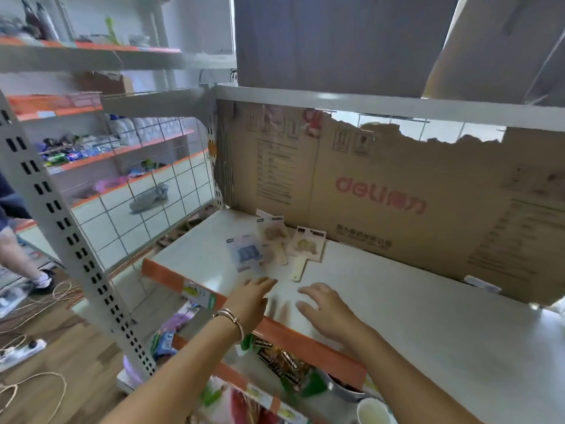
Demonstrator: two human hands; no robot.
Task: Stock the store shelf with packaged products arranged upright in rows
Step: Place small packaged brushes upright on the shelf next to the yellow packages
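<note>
- shelf board (397, 316): painted metal by the look, off-white, smooth, faint sheen
- front edge strip (171, 275): orange, plastic-looking, glossy
- backing sheet (382, 166): brown corrugated cardboard, matt, top edge torn and rough, red print
- blue packet (246, 255): printed card, glossy clear plastic over it, blurred
- paddle packs (307, 247): pale wood-look paddles on card backing, matt
- upright post (70, 228): grey-white painted metal, slotted, matt
- wire grid (159, 203): thin white coated wire, smooth
- bracelet (230, 316): polished metal, shiny
- snack packets (281, 359) on lower shelf: dark wrap, foil or plastic, glossy
- floor (61, 347): wood-look planks, brown, matt
</note>
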